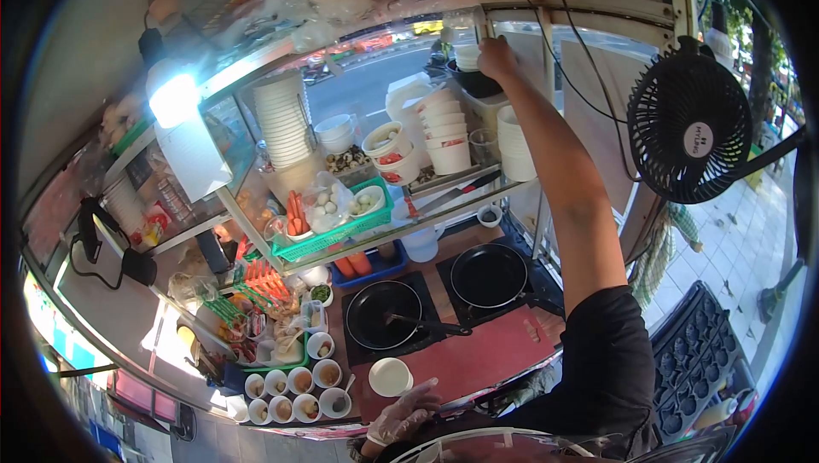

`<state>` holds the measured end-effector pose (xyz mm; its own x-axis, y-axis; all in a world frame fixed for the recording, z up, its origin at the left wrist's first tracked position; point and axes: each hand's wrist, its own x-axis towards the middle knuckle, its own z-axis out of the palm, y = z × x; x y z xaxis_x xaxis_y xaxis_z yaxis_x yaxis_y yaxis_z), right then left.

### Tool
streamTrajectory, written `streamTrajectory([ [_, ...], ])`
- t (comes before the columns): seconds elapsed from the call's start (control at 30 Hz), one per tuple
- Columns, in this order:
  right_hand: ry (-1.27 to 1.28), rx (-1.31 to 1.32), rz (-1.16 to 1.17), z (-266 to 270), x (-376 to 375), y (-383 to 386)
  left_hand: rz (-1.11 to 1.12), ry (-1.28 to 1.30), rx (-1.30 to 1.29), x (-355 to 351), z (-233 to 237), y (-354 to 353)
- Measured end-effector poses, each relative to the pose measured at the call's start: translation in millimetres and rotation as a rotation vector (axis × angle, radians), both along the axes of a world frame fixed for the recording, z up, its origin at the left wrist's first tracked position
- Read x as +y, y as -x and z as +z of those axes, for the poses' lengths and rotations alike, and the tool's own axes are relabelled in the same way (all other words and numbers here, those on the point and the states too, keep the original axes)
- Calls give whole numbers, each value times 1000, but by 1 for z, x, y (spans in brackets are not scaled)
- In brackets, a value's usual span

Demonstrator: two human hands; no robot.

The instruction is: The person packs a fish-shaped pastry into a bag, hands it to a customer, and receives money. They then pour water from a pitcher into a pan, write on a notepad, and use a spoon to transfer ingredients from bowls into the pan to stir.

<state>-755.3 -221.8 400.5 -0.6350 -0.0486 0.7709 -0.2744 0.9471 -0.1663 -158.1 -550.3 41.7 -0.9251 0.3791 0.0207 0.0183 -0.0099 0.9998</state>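
My right arm reaches up to the top shelf, where my right hand is beside a small stack of white bowls above a black bowl; its fingertips are hidden. My left hand, in a clear glove, is low at the counter's front edge with its fingers spread, just below a white paper bowl. The bowl stands on the red board. Behind the board are two black pans, the left one with a utensil in it.
Several small filled cups stand at the left front. A green basket with eggs and sausages sits on the glass shelf near a knife. A black fan hangs at the right, above a black moulded pan. A lit bulb hangs upper left.
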Motion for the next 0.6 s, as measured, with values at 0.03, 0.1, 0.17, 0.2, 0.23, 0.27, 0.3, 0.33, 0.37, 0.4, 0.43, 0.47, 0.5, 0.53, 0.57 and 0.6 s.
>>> streamTrajectory([
  [0.03,-75,-96,-58,1,2,22,-39,6,-14,-4,-12,-1],
  [0.1,-7,-70,-73,2,0,25,-62,7,-30,-11,-31,-5],
  [0.17,58,-50,-91,4,-2,30,-43,-37,-80,-17,-41,-9],
  [0.2,57,-51,-88,6,1,35,-32,-43,-80,-18,-42,-12],
  [0.23,57,-52,-88,9,-1,34,4,-50,-93,-19,-37,-15],
  [0.27,52,-52,-83,11,-4,33,37,-56,-104,-18,-32,-17],
  [0.3,91,-22,-93,11,-4,31,40,-61,-105,-16,-26,-18],
  [0.33,131,8,-104,12,-4,29,76,-60,-134,-14,-20,-19],
  [0.37,127,6,-105,12,-2,37,111,-58,-165,-12,-14,-20],
  [0.4,74,76,-90,13,4,49,108,-62,-167,-10,-8,-20],
  [0.43,21,145,-77,13,10,60,105,-13,-165,-9,-2,-18],
  [0.47,15,141,-80,13,11,47,102,35,-166,-9,2,-17],
  [0.5,7,202,-82,17,9,18,99,28,-173,-8,3,-15],
  [0.53,-6,259,-81,23,7,-8,79,20,-152,-7,1,-14],
  [0.57,-3,227,-79,23,8,-23,61,7,-142,-5,-1,-15],
  [0.6,14,323,16,13,10,-39,57,45,-129,-7,-9,-14],
])
